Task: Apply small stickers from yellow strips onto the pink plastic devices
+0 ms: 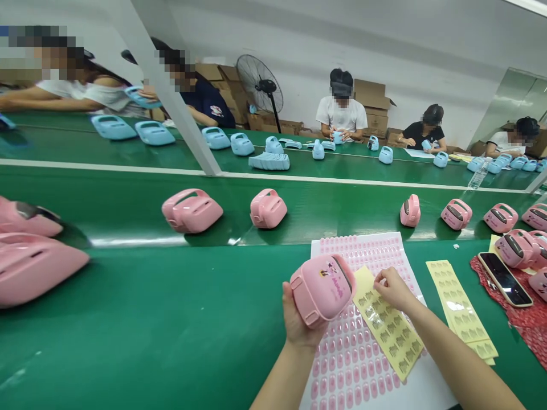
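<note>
My left hand (pixel 299 327) holds a pink plastic case with a carrying handle (pixel 318 290), tilted so that its printed cartoon figure and lettering show. My right hand (pixel 393 288) is in a pinch over the upper part of a yellow sticker sheet (pixel 391 333) with rows of small printed labels. Whatever is between its fingertips is too small to make out. Under the yellow sheet lies a large white sheet (pixel 342 364) covered with rows of pink oval stickers.
More yellow sticker sheets (pixel 461 310) lie at the right, near a phone (pixel 506 279) on red bubble wrap (pixel 527 324). Pink cases (pixel 192 210) stand along the green belt (pixel 342 208). Across it, several people handle blue cases (pixel 216 138). A white post (pixel 171 85) rises at the left.
</note>
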`<state>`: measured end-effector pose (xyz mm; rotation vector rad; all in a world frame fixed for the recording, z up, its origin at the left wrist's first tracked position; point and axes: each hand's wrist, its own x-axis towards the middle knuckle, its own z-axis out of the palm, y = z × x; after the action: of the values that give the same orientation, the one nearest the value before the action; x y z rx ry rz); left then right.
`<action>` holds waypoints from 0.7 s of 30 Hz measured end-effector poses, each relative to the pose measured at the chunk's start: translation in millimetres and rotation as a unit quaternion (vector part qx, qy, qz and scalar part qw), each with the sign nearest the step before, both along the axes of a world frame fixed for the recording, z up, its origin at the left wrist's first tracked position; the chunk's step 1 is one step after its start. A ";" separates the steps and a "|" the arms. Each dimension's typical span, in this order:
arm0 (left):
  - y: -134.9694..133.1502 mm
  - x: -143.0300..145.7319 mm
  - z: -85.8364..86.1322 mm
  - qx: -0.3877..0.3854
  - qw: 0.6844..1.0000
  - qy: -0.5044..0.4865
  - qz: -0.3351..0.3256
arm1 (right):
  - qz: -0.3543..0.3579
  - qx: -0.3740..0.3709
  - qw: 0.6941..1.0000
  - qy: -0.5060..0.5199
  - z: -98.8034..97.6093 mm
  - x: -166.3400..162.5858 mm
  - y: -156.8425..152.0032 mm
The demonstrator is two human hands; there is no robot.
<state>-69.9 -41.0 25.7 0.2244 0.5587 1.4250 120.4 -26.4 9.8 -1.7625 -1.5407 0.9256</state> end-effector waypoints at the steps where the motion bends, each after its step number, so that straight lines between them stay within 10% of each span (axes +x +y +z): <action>1: 0.1 1.0 2.6 0.002 1.000 -0.001 0.003 | 0.003 -0.003 1.000 -0.008 -3.3 -0.4 -0.7; 10: 0.2 6.9 7.0 -0.005 0.998 0.039 0.044 | 0.007 0.029 0.998 -0.052 -15.5 -15.6 -4.5; 21: -0.4 13.6 2.7 -0.026 0.992 0.117 0.038 | 0.039 -0.090 0.982 0.163 -9.1 -1.5 -5.9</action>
<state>-56.3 -41.4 28.4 0.3342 0.8036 1.4642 118.8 -32.3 0.7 -1.5800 -1.3549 1.3546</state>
